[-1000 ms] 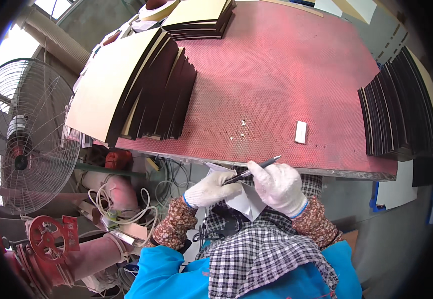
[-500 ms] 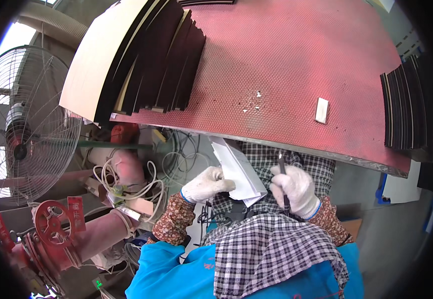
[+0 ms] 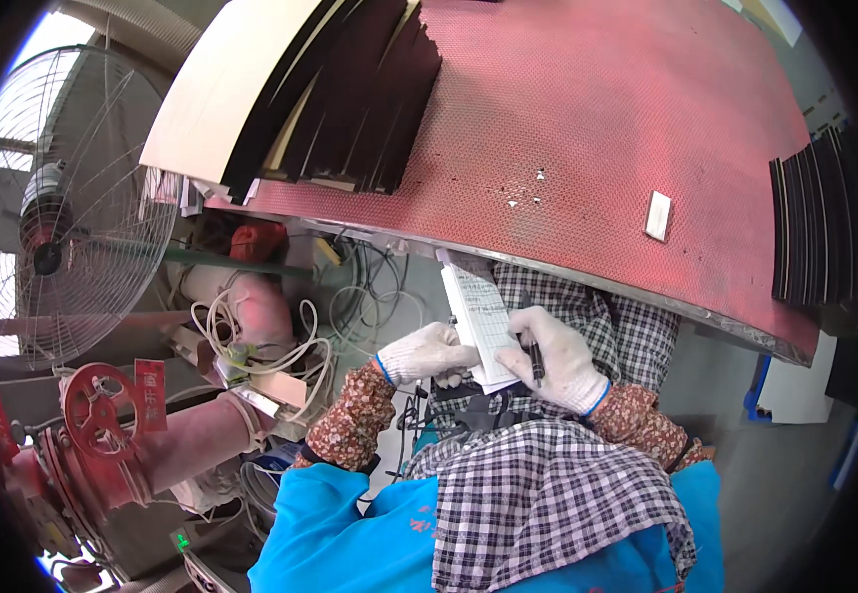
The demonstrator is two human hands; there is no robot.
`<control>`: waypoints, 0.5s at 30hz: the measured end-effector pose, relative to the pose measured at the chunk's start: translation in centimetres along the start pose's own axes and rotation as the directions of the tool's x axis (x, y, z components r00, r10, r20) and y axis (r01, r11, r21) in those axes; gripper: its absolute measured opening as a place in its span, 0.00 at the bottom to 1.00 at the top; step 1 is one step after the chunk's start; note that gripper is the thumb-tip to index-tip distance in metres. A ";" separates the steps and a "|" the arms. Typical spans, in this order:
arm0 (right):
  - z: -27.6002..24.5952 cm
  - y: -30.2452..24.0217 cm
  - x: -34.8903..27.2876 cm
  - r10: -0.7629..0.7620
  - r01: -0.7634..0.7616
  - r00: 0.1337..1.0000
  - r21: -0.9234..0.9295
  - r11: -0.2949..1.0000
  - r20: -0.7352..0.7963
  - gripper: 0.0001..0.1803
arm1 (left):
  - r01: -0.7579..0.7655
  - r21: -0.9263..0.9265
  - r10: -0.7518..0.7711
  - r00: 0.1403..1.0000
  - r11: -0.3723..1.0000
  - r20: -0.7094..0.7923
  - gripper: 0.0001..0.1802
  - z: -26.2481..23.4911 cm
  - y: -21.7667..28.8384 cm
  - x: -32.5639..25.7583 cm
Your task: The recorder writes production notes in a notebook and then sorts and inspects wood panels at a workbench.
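Head view: a white notepad (image 3: 478, 318) is held over the lap, below the red table (image 3: 607, 128) edge, by the gloved left hand (image 3: 431, 353), while a black pen (image 3: 533, 354) is gripped against it by the gloved right hand (image 3: 555, 358).

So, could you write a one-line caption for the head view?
Gloved left hand holds a notepad while right hand writes with a pen below a red table.

White gloves on left hand (image 3: 433, 353), right hand (image 3: 557, 358). White notepad (image 3: 481, 318), black pen (image 3: 534, 358). Red dotted table (image 3: 597, 128). Black strips (image 3: 360, 99). Checked apron (image 3: 548, 494). Flowery sleeves (image 3: 355, 420).
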State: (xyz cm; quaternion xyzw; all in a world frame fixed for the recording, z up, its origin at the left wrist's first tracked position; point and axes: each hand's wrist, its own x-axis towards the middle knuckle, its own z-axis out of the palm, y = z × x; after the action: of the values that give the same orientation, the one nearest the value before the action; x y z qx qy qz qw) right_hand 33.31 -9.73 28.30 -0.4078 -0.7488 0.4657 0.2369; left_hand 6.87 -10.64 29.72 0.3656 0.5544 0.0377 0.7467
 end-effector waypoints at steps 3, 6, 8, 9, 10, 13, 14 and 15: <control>-0.1 0.0 0.3 0.055 -0.055 0.998 0.005 0.998 0.015 0.24 | -0.013 0.011 0.013 1.000 1.000 -0.019 0.20 0.8 0.2 -0.1; 0.3 0.6 0.1 0.060 -0.060 0.998 -0.032 0.998 0.012 0.24 | -0.058 -0.018 0.056 0.991 0.998 -0.118 0.19 1.3 -0.7 0.2; 0.4 0.6 0.1 0.073 -0.072 0.997 -0.047 0.996 0.022 0.24 | -0.147 0.084 0.164 0.953 0.986 -0.255 0.22 2.0 -1.7 0.3; 0.4 0.5 0.1 0.061 -0.060 0.998 -0.027 0.998 0.032 0.24 | -0.211 0.202 0.274 0.887 0.956 -0.371 0.26 2.4 -2.3 0.4; 0.4 0.6 0.2 0.050 -0.049 0.998 -0.008 0.999 0.039 0.24 | -0.340 0.148 0.371 0.851 0.929 -0.371 0.35 2.7 -2.1 0.5; 0.3 0.6 0.0 0.062 -0.067 0.994 0.045 0.997 0.089 0.23 | -0.344 -0.271 0.215 0.886 0.899 -0.410 0.36 2.7 -0.8 -0.8; 0.3 0.6 0.0 0.061 -0.065 0.994 0.046 0.997 0.090 0.23 | -0.273 -0.335 0.160 0.931 0.902 -0.328 0.31 1.4 -0.6 -0.7; 0.2 0.6 0.0 0.072 -0.078 0.991 0.047 0.996 0.115 0.22 | -0.273 -0.335 0.159 0.931 0.902 -0.330 0.31 0.9 -1.3 0.1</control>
State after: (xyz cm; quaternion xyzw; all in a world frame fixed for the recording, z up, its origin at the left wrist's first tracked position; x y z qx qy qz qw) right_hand 33.39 -9.72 27.69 -0.4023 -0.7330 0.5157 0.1868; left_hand 7.18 -11.96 28.98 0.2663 0.5972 0.2803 0.7027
